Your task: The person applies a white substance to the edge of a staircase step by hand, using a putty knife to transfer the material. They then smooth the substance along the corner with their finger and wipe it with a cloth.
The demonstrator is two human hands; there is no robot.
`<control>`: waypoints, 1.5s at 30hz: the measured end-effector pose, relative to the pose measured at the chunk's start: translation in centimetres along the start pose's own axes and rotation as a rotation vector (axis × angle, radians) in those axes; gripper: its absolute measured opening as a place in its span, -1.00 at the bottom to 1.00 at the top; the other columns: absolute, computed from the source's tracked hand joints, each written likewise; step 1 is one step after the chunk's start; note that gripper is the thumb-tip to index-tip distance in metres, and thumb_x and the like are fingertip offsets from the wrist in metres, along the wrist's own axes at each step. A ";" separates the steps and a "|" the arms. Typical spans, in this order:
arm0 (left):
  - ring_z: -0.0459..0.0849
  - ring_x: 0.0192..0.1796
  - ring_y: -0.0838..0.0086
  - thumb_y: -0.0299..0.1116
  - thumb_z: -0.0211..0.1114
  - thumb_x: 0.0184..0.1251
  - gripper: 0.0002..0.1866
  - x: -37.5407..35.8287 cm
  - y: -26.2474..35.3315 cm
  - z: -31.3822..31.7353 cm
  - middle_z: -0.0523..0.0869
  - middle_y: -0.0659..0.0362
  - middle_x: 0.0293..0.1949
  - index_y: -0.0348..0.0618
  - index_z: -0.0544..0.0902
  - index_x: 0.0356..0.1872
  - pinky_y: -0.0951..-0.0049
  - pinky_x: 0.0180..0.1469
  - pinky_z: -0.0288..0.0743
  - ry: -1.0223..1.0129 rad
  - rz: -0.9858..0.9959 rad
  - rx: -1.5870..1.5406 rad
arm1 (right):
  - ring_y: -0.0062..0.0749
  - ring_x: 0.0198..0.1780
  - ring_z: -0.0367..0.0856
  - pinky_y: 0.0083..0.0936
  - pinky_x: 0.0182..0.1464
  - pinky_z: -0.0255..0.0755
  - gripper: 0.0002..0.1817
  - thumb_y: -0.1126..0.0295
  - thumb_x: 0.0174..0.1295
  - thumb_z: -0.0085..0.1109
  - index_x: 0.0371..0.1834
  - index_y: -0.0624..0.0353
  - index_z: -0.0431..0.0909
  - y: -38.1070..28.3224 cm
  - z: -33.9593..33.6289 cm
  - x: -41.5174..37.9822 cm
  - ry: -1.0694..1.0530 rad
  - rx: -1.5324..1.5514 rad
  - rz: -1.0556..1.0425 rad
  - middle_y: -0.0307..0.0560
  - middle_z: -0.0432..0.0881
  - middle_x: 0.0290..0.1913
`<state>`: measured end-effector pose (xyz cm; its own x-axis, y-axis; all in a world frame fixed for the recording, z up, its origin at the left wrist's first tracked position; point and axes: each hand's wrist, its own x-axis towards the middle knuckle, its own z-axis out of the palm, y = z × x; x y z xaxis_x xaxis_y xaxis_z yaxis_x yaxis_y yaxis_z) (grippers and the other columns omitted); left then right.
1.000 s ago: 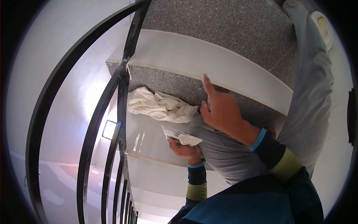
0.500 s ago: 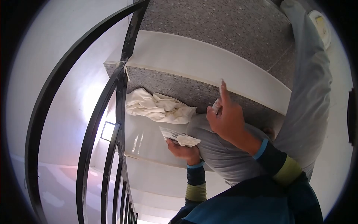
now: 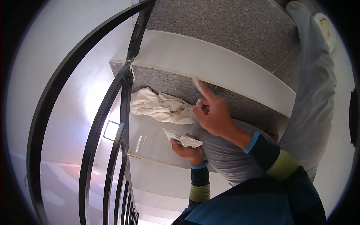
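Observation:
My left hand (image 3: 189, 152) grips a flat plate (image 3: 173, 134) that carries a lump of white paste (image 3: 190, 141). Above it, my right hand (image 3: 215, 114) points its index finger, tipped with white paste, at the seam where the white riser (image 3: 217, 56) meets the grey speckled tread (image 3: 165, 77). The other fingers of that hand are curled around something small and whitish that I cannot make out. A crumpled cream cloth (image 3: 161, 107) lies on the step, just left of my right hand.
A black metal railing (image 3: 129, 97) runs along the left side, close to the cloth. My grey-trousered knee (image 3: 221, 150) is beside both hands. At the upper right stands a round white container (image 3: 330, 37). More white steps (image 3: 161, 180) lie below.
My right hand has moved left, its pointing finger travelling along the riser seam toward the railing. The left hand still holds the plate in nearly the same place; the view has shifted slightly.

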<state>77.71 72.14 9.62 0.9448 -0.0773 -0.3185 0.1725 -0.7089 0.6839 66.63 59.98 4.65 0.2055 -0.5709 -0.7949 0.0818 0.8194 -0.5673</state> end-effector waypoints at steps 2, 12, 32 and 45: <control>0.40 -0.57 0.52 -0.05 -0.10 0.32 -0.70 0.5 0.0 -0.2 0.41 0.26 -0.54 -0.07 0.37 -0.34 0.56 -0.62 0.25 0.024 -0.017 0.012 | -0.58 -0.66 0.44 -0.60 -0.51 0.36 -0.27 0.49 -0.02 0.07 0.35 0.20 0.17 -0.1 -0.3 -0.1 -0.235 0.006 -0.081 -0.16 0.46 -0.68; 0.54 -0.53 0.48 -0.27 -0.04 0.33 -0.76 0.6 8.2 3.9 0.54 0.19 -0.52 -0.22 0.48 -0.21 0.52 -0.61 0.38 -0.521 -0.529 -0.084 | -0.32 -0.60 0.52 -0.47 -0.49 0.42 -0.25 0.45 -0.10 0.12 0.33 -0.02 0.27 -4.0 -5.0 -1.4 -0.696 -0.286 -0.457 -0.13 0.56 -0.57; 0.62 -0.07 0.34 -0.31 -0.08 0.33 -0.62 1.7 11.9 5.1 0.59 0.04 -0.07 -0.35 0.41 0.06 0.40 -0.02 0.49 -0.847 -0.450 0.006 | -0.27 -0.49 0.51 -0.41 -0.46 0.40 -0.55 0.50 -0.10 0.14 -0.04 0.03 0.58 -6.7 -5.8 -1.0 -0.576 -0.480 -0.599 -0.08 0.47 -0.33; 0.60 -0.04 0.32 -0.30 -0.09 0.33 -0.61 0.4 12.0 4.5 0.59 0.10 -0.05 -0.29 0.42 0.08 0.36 0.00 0.49 -0.768 -0.462 -0.154 | -0.23 -0.40 0.50 -0.36 -0.37 0.40 -0.50 0.52 -0.10 0.12 0.04 0.11 0.51 -10.0 -6.7 -2.9 -0.651 -0.153 -0.407 -0.02 0.43 -0.30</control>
<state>78.88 60.47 14.77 0.3362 -0.2941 -0.8947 0.5754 -0.6879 0.4423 58.73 53.08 11.17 0.7228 -0.6409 -0.2585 0.1478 0.5088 -0.8481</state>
